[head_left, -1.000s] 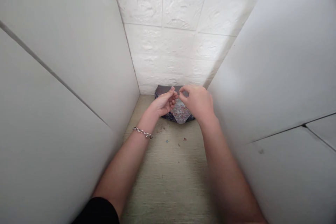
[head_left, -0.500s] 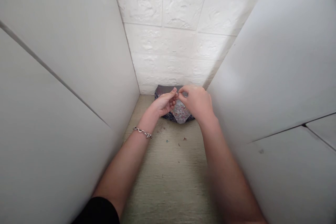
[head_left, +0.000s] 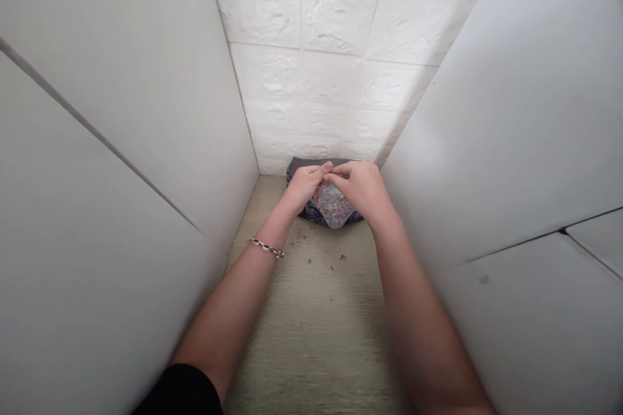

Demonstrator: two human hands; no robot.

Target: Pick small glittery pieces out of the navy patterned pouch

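My left hand (head_left: 307, 183) and my right hand (head_left: 359, 187) meet at the fingertips in the middle of the head view. Both are closed in a pinch; whatever sits between the fingers is too small to make out. Below and behind them is a dark patterned pouch or container (head_left: 312, 213) with a grey inside, against the wall. In its front lies a clear plastic bag (head_left: 335, 207) full of tiny multicoloured pieces, perhaps beads. My hands hide part of both. A silver chain bracelet (head_left: 265, 247) circles my left wrist.
Pale boards stand close on the left (head_left: 195, 110) and right (head_left: 462, 130), and a white brick-patterned wall (head_left: 331, 78) closes the back. Small reddish scraps (head_left: 342, 257) and a tiny bluish bit (head_left: 309, 261) lie on the wooden surface (head_left: 311, 337).
My left hand has turned, its fingers now curled in and less visible. My right hand has shifted slightly left and its fingertips have come against the left ones.
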